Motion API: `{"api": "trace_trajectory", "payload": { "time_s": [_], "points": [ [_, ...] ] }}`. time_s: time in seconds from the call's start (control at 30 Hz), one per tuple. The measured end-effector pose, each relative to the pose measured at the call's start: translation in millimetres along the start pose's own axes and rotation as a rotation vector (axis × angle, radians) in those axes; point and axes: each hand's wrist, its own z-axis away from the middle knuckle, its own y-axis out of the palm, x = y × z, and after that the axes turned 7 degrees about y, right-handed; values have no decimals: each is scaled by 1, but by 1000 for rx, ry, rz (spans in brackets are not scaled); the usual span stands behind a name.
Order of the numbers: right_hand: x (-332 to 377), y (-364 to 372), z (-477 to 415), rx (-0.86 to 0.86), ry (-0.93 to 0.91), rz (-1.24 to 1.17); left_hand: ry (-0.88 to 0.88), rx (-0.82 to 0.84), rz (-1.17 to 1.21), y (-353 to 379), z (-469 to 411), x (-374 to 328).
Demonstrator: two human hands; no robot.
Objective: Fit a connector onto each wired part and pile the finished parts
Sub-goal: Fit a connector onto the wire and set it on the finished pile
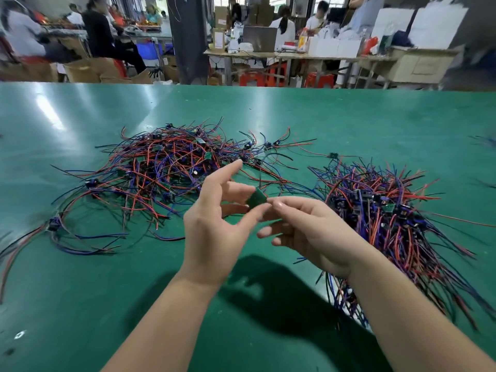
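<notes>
Both hands raised, pinching green board (pixel 256 197) together

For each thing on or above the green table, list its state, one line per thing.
Left hand: raised, pinching the board.
Right hand: raised, pinching the board.
Board: held off the table between both hands.
Left pile: loose, sprawling tangle.
Right pile: denser heap, wires roughly aligned.
Table: bare in front.

A green table (pixel 80 291) carries a loose wired-parts tangle (pixel 161 173) and, well apart, a denser pile (pixel 389 210).
</notes>
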Motion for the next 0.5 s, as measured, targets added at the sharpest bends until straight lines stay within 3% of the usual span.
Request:
{"api": "trace_trajectory", "payload": {
  "time_s": [0.17, 0.33, 0.5],
  "points": [
    [-6, -1, 0, -91, -153, -269, -346, 91, 345, 10, 4, -13],
    [-7, -5, 1, -149, -210, -241, -805, 112, 793, 15, -4, -23],
    [-10, -4, -2, -204, -196, -243, -1083, 159, 840, 16, -7, -25]
  ]
}}
